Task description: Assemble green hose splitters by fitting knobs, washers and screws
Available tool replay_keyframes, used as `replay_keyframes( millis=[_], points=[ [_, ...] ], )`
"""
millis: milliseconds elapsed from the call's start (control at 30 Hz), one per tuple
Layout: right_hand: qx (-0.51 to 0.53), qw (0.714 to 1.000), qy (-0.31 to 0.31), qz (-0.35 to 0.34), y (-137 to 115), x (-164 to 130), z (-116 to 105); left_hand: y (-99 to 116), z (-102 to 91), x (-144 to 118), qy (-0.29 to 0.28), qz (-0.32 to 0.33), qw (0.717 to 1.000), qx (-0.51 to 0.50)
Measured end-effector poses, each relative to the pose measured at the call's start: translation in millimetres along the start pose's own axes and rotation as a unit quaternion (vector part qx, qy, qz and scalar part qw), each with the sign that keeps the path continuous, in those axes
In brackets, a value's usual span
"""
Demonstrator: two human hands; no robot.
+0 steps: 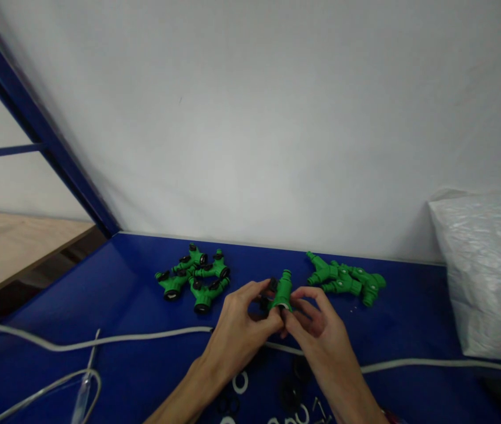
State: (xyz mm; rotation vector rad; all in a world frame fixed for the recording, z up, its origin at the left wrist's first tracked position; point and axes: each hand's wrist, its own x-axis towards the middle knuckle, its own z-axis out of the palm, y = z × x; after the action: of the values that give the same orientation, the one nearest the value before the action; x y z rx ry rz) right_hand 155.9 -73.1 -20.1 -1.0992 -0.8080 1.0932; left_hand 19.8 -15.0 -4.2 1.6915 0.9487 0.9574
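Observation:
A green plastic hose splitter [283, 290] with black parts on its left side is held up between my two hands. My left hand [244, 318] is closed round its left side and lower end. The fingers of my right hand [316, 321] pinch at the bottom opening, where a pale ring edge shows; whether they also hold a small part is hidden. Left of my hands lie several green splitters with black caps and levers [202, 293]. To the right is a pile of plain green splitters [342, 279] without black parts.
White rings [240, 383], dark rings [291, 391] and small screws [321, 408] lie below my hands. A white cable [144, 337] crosses the blue table [144, 377]. At left is a clear-handled screwdriver [83, 391]; at right, a wrapped plastic package [488, 277].

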Motion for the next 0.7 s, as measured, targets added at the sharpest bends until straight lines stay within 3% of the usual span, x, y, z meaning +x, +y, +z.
replay_keyframes(
  millis=[333, 400, 567, 700],
  points=[
    [-0.147, 0.987, -0.052, -0.027, -18.7, -4.8, -1.0, 0.8, -8.7, 7.2, 0.010, -0.040, 0.999, -0.015],
    [-0.258, 0.960, -0.087, -0.068, -21.0, -6.0, -2.1, 4.3, -14.3, 11.6, 0.041, -0.057, 0.996, -0.050],
    [-0.471, 0.838, -0.246, -0.121, -8.1, -13.3, -2.6, 3.7, -22.4, 21.0, 0.101, -0.093, 0.979, -0.147],
    [-0.521, 0.801, -0.270, -0.116, 11.0, -17.2, -3.3, -3.3, -19.9, 21.0, 0.080, -0.109, 0.968, -0.209]
  ],
)
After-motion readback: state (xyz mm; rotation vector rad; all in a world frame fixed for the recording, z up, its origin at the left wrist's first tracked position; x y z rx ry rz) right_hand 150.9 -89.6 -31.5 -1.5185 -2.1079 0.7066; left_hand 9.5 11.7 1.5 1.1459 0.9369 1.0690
